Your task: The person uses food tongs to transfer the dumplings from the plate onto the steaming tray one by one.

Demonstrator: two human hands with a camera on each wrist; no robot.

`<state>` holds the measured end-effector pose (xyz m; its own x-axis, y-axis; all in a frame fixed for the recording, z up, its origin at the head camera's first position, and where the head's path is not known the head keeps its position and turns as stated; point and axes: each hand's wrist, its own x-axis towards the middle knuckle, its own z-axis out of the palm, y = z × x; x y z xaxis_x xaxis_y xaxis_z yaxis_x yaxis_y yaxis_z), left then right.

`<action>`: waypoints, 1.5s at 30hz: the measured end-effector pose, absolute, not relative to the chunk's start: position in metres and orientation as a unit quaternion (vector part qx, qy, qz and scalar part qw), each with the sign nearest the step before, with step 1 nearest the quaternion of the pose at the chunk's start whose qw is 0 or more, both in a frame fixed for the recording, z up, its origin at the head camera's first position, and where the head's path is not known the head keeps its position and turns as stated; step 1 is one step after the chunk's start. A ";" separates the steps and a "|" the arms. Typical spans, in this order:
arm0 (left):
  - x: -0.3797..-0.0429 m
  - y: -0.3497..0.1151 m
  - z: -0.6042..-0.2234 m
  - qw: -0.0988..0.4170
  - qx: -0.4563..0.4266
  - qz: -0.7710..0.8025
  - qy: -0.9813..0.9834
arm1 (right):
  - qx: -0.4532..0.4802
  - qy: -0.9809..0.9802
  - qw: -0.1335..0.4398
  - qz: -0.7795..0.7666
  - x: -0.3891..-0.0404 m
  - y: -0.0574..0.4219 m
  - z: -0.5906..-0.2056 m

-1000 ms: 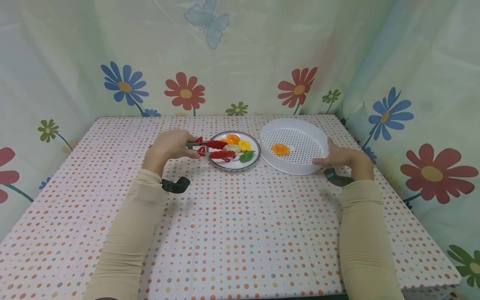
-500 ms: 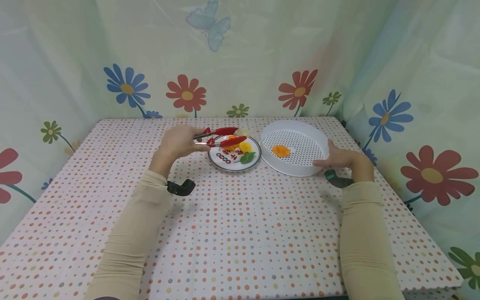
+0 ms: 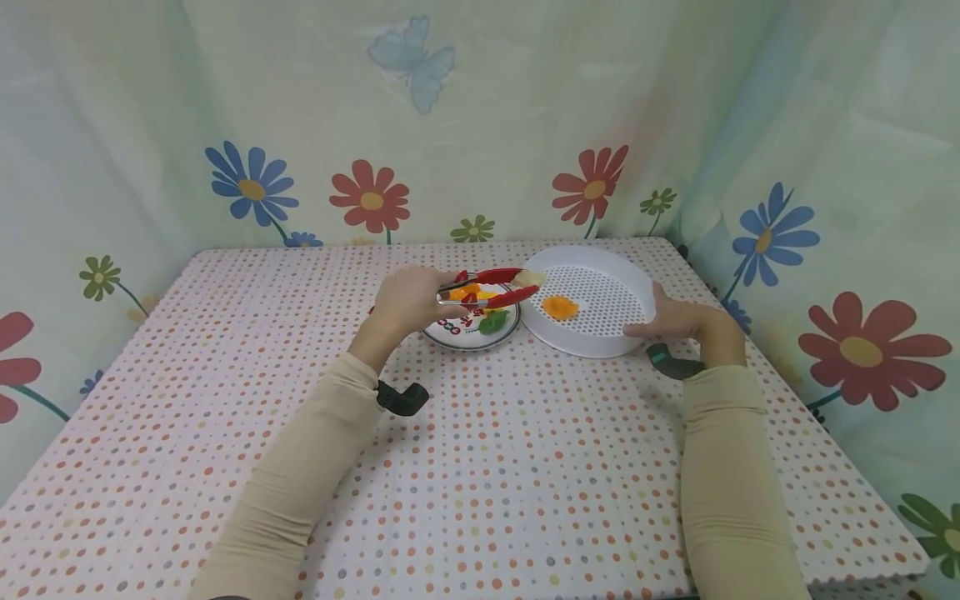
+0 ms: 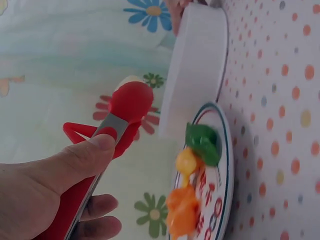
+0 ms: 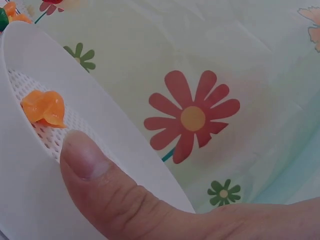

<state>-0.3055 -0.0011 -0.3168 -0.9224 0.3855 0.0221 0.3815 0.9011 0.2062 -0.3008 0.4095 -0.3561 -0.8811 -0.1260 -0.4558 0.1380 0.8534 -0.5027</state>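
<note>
My left hand [image 3: 408, 302] grips a pair of tongs [image 3: 501, 276] with red tips. Between the tips is a pale, whitish piece [image 3: 532, 280], held over the left rim of a white perforated basket [image 3: 585, 344]. In the left wrist view, the near red tip [image 4: 132, 100] hides most of that piece. My right hand [image 3: 670, 317] holds the basket's right wall, its thumb [image 5: 87, 160] over the rim; its other fingers are hidden. One frilly orange piece [image 3: 560, 307] lies on the basket's bottom. Under the tongs stands a plate [image 3: 468, 347] with orange, yellow and green pieces.
The plate's green piece [image 4: 202, 143] lies near its right edge, close to the basket. A dotted cloth [image 3: 480, 467] covers the table. Behind it hangs a flowered curtain [image 3: 480, 125], which also runs along both sides.
The left hand has lifted the pale piece off the plate with the tongs and carried it right to the basket's rim. The right hand and basket have stayed in place.
</note>
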 end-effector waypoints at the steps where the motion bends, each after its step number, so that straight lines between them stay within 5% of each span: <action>1: -0.305 0.005 -0.317 0.009 0.199 0.106 0.974 | -0.001 0.931 0.242 -0.273 -0.300 0.411 -0.356; 21: -0.313 0.103 -0.312 0.035 0.272 0.072 0.959 | 0.027 0.938 0.231 -0.255 -0.290 0.413 -0.353; 45: -0.313 0.128 -0.315 0.063 0.277 0.059 0.957 | 0.041 0.937 0.239 -0.250 -0.293 0.410 -0.357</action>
<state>-0.3129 0.1283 -0.3152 -0.8382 0.5382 -0.0876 0.5233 0.8392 0.1482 -0.2927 0.4100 -0.3571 -0.8823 -0.0425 -0.4687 0.1965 0.8717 -0.4490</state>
